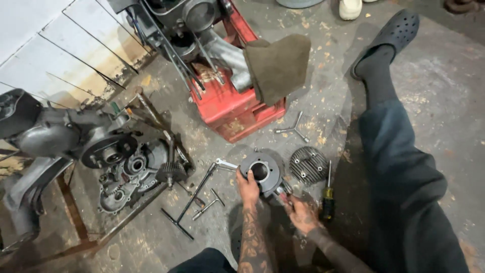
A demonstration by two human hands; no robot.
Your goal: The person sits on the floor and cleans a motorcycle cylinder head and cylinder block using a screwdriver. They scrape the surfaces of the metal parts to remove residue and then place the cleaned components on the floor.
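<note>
The finned engine cylinder (261, 173) lies on the concrete floor (429, 81) just in front of the seated person, bore facing up. It looks like cast metal: heavy for its size, stiff, probably oily, with thin cooling fins that could chip or bite into skin. The outer rim or the bore wall seems the safest place to take hold. The left hand (247, 188) is clamped on its near edge, thumb over the top face. The right hand (302, 215) is closed around a small tool or part at the cylinder's lower side; what it is I cannot tell. Just beside sit a finned cylinder head (308, 164) and a yellow-handled screwdriver (328, 194). Farther left, T-handle wrenches (194, 199) and an open engine case (129, 172). The floor is rough, stained and gritty.
</note>
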